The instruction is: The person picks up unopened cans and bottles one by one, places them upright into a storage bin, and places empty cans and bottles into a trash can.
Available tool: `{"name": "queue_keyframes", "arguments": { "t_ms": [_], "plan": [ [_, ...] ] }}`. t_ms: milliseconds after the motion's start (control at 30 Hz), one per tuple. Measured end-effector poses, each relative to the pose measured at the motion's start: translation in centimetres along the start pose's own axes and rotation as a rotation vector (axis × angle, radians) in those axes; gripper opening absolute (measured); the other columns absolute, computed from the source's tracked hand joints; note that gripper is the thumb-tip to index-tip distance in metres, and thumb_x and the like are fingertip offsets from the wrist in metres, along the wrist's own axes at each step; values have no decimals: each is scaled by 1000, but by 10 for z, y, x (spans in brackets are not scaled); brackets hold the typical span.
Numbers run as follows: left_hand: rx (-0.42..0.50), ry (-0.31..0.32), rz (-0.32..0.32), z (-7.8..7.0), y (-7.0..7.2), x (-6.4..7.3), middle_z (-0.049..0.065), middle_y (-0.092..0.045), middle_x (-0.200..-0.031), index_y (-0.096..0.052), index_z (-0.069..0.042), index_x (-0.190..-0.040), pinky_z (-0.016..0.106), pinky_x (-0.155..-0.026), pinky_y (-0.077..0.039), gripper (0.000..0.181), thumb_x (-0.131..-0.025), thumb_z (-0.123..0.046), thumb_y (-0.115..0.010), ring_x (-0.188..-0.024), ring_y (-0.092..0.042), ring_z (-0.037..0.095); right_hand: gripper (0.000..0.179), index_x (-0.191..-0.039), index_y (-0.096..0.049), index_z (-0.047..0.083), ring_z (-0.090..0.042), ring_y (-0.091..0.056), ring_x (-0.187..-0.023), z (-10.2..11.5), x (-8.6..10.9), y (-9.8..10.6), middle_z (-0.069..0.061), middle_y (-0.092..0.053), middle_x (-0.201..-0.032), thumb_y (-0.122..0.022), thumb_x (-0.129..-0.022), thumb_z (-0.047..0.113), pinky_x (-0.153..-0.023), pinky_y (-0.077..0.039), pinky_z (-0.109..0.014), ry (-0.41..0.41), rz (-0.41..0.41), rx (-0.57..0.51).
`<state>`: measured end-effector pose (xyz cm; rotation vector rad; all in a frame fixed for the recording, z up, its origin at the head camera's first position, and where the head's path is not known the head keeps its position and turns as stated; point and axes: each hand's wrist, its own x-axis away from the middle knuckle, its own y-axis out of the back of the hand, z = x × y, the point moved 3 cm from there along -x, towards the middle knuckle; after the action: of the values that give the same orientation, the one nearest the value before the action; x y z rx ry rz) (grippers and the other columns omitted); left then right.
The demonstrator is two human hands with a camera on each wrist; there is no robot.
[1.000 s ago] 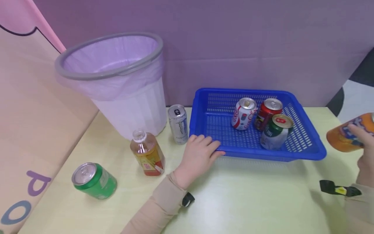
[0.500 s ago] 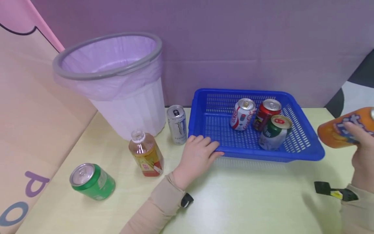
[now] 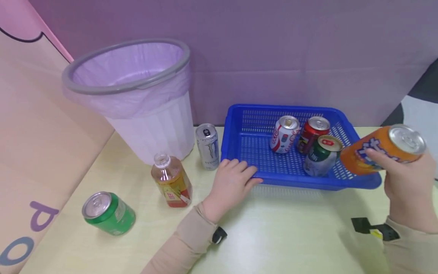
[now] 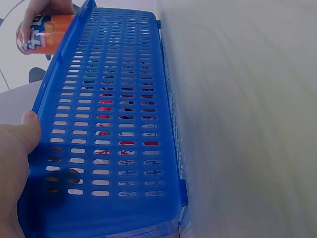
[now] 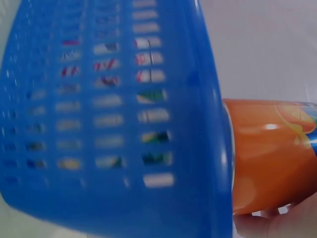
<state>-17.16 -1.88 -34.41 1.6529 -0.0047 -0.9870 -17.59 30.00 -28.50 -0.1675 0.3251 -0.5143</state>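
Observation:
My right hand grips an orange soda can, tilted, over the right end of the blue plastic basket. The right wrist view shows the orange can just beyond the basket's rim. My left hand holds the basket's near left corner, fingers over the rim; in the left wrist view its thumb lies against the edge. Inside the basket stand a white-and-red cola can, a red can and a green-and-silver can.
A white bin with a purple liner stands at the back left. Near it are a slim silver can, an uncapped bottle with a yellow label, and a tilted green can. A purple backdrop rises behind the table.
My right hand has carried the orange can leftward, from beside the basket to above its right end. My left hand has stayed on the basket's corner.

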Motion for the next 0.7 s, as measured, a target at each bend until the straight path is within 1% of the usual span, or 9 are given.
{"name": "queue_keyframes", "arguments": {
  "t_ms": [133, 233, 367, 500, 600, 700],
  "plan": [
    [-3, -5, -10, -1, 0, -1, -7, -65, -84, -69, -23, -98, 28, -71, -37, 30, -88, -49, -59, -75, -55, 13, 56, -129, -54, 9, -13, -49, -110, -4, 5, -6, 1, -58, -118, -68, -78, -11, -96, -39, -14, -36, 65, 65],
    [-11, -9, -11, -1, -1, -1, -7, -64, -84, -69, -23, -98, 28, -71, -37, 30, -88, -49, -59, -75, -55, 12, 57, -129, -54, 9, -12, -49, -109, -8, 6, -6, 2, -58, -119, -69, -78, -11, -93, -40, -13, -41, 94, 83],
    [-19, -12, -14, -2, 0, -1, -8, -64, -83, -69, -23, -98, 28, -71, -36, 29, -88, -48, -59, -74, -54, 12, 58, -129, -54, 8, -13, -50, -110, -9, 7, -8, 1, -59, -119, -68, -77, -13, -93, -41, -13, -30, 114, 61],
    [-18, -8, -7, -1, -1, 0, -8, -64, -84, -69, -23, -99, 28, -72, -36, 29, -89, -49, -58, -75, -54, 12, 57, -129, -53, 8, -13, -49, -109, -9, 8, -10, 1, -58, -119, -67, -78, -13, -93, -41, -13, -33, 155, 45],
    [-17, -4, 3, 0, -2, 0, -8, -64, -84, -69, -23, -99, 28, -72, -36, 30, -89, -49, -57, -75, -54, 12, 58, -131, -51, 11, -11, -48, -110, -10, 10, -12, 4, -56, -121, -68, -79, -10, -94, -40, -12, -46, 190, 73],
    [-17, -2, 4, 0, -2, 0, -8, -64, -84, -69, -23, -99, 28, -72, -36, 31, -89, -49, -57, -75, -54, 12, 60, -131, -51, 12, -10, -48, -110, -12, 12, -14, 5, -56, -121, -68, -78, -11, -93, -40, -11, -46, 209, 80]
  ]
}}
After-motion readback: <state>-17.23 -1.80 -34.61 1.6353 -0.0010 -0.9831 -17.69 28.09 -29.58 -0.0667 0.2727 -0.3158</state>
